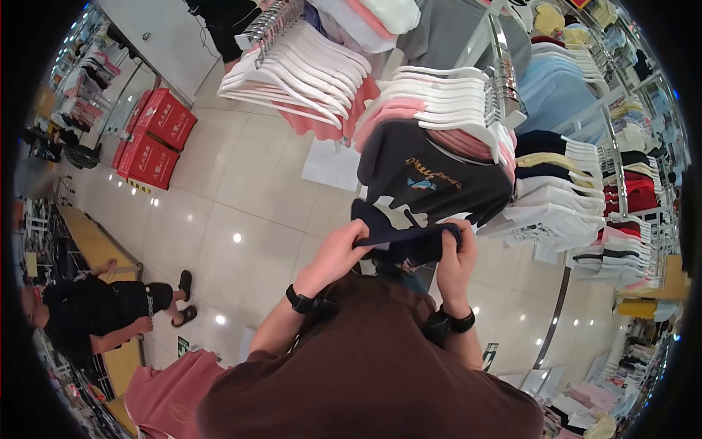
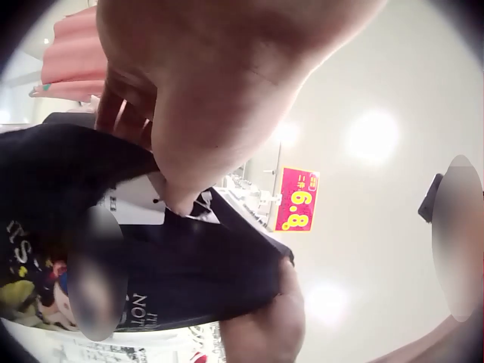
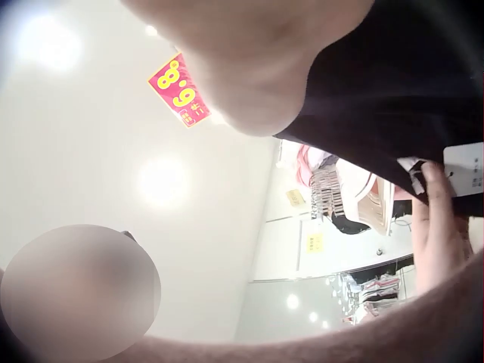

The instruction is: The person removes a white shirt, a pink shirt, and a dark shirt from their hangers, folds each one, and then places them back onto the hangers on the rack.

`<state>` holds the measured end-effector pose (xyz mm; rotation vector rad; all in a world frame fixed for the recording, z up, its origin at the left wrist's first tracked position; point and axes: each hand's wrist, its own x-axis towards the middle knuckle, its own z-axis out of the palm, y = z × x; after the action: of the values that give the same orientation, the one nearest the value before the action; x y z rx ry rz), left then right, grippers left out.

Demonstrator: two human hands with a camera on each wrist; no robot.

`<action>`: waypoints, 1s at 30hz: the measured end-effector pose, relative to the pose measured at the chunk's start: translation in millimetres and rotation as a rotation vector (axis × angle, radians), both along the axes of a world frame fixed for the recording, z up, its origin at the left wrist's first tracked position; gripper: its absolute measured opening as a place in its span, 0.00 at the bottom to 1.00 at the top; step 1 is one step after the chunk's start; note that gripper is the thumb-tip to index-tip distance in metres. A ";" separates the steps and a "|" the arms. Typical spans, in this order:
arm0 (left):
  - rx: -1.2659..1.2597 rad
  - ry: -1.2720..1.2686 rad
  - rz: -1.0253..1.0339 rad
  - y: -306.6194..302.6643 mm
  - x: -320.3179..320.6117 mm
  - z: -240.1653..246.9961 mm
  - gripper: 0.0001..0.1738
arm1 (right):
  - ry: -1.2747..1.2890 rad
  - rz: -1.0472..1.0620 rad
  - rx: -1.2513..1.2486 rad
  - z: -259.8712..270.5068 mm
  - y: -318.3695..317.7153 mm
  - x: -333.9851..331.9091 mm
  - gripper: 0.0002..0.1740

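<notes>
A dark navy T-shirt [image 1: 409, 238] is stretched between both hands in front of the chest. My left hand [image 1: 338, 252] pinches one end of its upper edge, thumb on the near side. At the other end my right hand [image 1: 457, 262] grips the same edge. Coloured print and pale lettering show on the cloth in the left wrist view. A white paper tag [image 3: 463, 168] hangs by the left fingers in the right wrist view. Just beyond the hands hangs a dark grey T-shirt [image 1: 431, 172] with a small bird print.
White hangers [image 1: 292, 84] with pink garments fill the rail ahead. More racked clothes [image 1: 559, 168] stand at the right. Red boxes [image 1: 155, 146] sit on the tiled floor at the left, and a person in black [image 1: 102, 314] stands at the lower left. A pink shirt [image 1: 172, 391] is close behind.
</notes>
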<state>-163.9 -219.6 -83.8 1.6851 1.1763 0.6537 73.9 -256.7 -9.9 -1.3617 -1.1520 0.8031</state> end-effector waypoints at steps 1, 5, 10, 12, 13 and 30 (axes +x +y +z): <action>-0.002 0.001 -0.010 -0.1 0.2 -6.8 0.10 | 0.032 0.004 -0.001 -0.1 -0.2 3.0 0.04; 0.158 0.189 0.261 2.5 -7.6 -14.5 0.12 | 0.011 -0.030 0.001 0.4 -1.0 9.3 0.04; -0.101 0.048 0.391 10.9 -38.0 -32.9 0.10 | -0.130 -0.060 -0.046 -10.9 -2.7 17.8 0.07; -0.215 -0.249 0.359 7.2 -39.8 -42.0 0.08 | -0.150 -0.073 -0.077 -18.4 -2.7 21.2 0.09; -0.347 -0.488 0.432 4.2 -33.5 -26.4 0.07 | -0.173 -0.083 -0.118 -20.6 -2.8 25.6 0.10; -0.562 -0.861 0.336 -35.3 6.4 31.8 0.17 | -0.181 0.061 0.053 54.0 282.3 224.4 0.24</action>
<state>-157.5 -254.8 -52.0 0.6074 0.8752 1.0036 298.3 25.6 44.1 -1.3821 -1.3517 0.6976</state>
